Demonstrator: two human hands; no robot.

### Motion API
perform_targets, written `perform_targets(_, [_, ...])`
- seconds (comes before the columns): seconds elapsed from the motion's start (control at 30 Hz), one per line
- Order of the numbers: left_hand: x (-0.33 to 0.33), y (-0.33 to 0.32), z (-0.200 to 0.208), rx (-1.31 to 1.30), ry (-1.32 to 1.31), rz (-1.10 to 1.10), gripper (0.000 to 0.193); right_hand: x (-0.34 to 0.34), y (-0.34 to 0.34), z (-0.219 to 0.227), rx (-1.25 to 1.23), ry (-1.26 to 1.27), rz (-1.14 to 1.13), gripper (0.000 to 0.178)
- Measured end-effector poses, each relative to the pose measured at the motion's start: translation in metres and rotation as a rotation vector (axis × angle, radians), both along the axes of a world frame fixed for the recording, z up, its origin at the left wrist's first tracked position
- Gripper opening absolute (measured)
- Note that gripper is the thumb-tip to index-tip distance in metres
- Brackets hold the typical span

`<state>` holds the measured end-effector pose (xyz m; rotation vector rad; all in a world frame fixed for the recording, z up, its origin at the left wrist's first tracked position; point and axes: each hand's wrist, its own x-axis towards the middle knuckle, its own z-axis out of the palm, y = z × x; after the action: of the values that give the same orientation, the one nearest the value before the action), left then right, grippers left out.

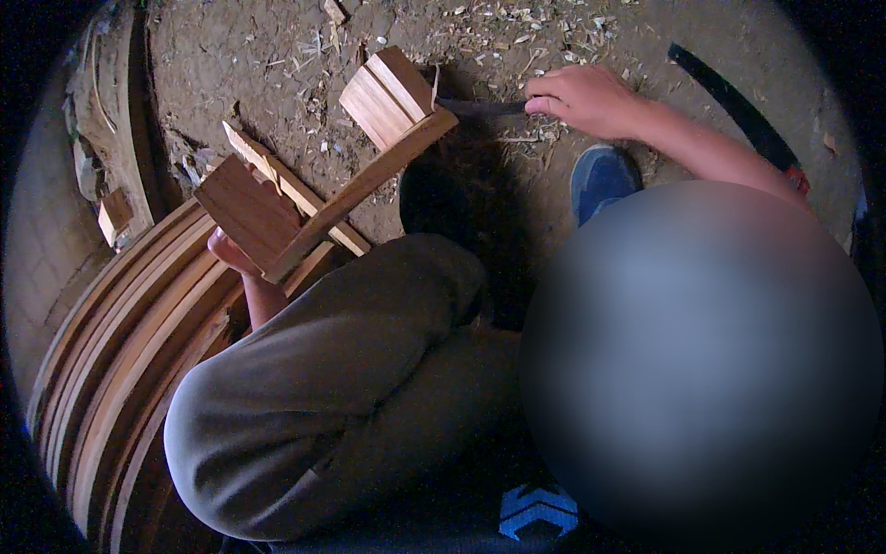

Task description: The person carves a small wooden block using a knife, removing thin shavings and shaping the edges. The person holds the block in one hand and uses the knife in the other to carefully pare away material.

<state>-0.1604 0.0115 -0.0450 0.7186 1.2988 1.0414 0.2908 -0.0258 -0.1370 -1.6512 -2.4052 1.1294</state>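
Trousered legs [314, 397] fill the foreground; beyond them the left hand [229, 251], partly hidden, grips the near block of a U-shaped wood piece [360, 189], while the right hand [586, 97] looks closed on a dark tool [489, 107] whose other end reaches the far block. If the left hold loosened, the wood piece might twist, since no other support shows clearly, and the dark tool could slip. Between the hands, the wood piece touches the left and stands apart from the right, with stacked boards [166, 286] leftward and a curved black blade [738, 106] rightward.
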Motion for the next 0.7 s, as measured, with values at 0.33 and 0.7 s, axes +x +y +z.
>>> perform_targets(0.33, [0.000,0.002,0.002,-0.012,0.010,-0.007,0.077,-0.007,0.028,-0.002,0.119,-0.040,0.157,0.027])
perform_targets(0.7, [-0.001,0.004,0.001,-0.012,0.007,-0.017,0.077,-0.011,0.060,0.010,0.318,-0.025,0.309,0.028])
